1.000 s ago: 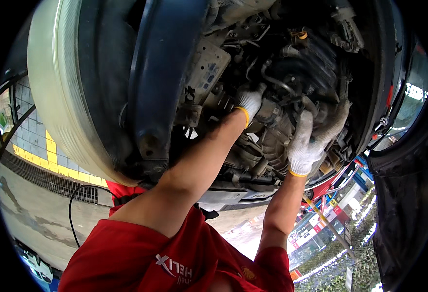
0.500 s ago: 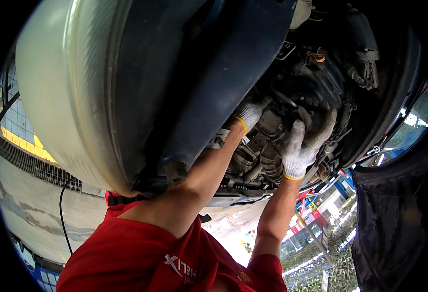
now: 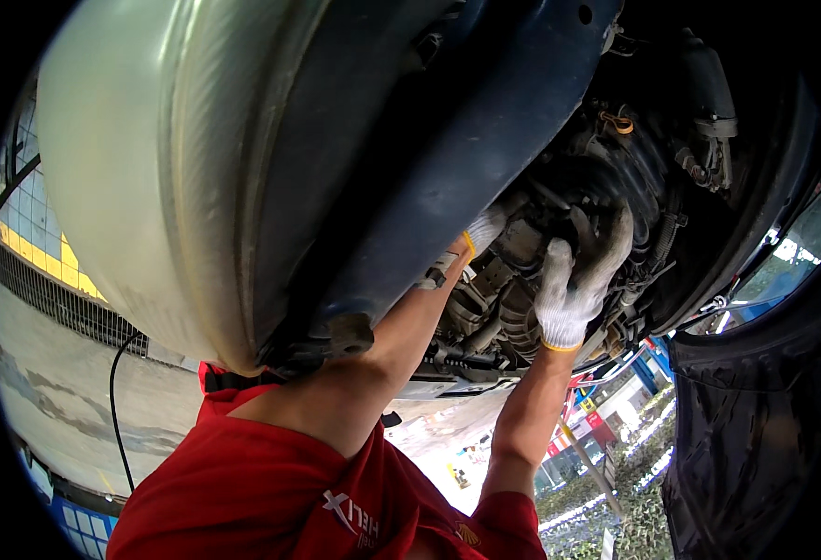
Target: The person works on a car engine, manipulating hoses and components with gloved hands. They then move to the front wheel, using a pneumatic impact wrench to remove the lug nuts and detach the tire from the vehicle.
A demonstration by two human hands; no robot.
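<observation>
Engine partly behind dark-blue panel; cannot tell what left hand or right hand grasps.

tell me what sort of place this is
Probably a car repair workshop: gloved left and right hands are inside an exposed engine bay, and a slotted drain grate crosses the grey floor beside a yellow band.

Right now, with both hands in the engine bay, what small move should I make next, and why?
Perhaps lean right for a clearer view before moving your left hand: the blue panel partly covers it, so what it touches is hard to see.
</observation>
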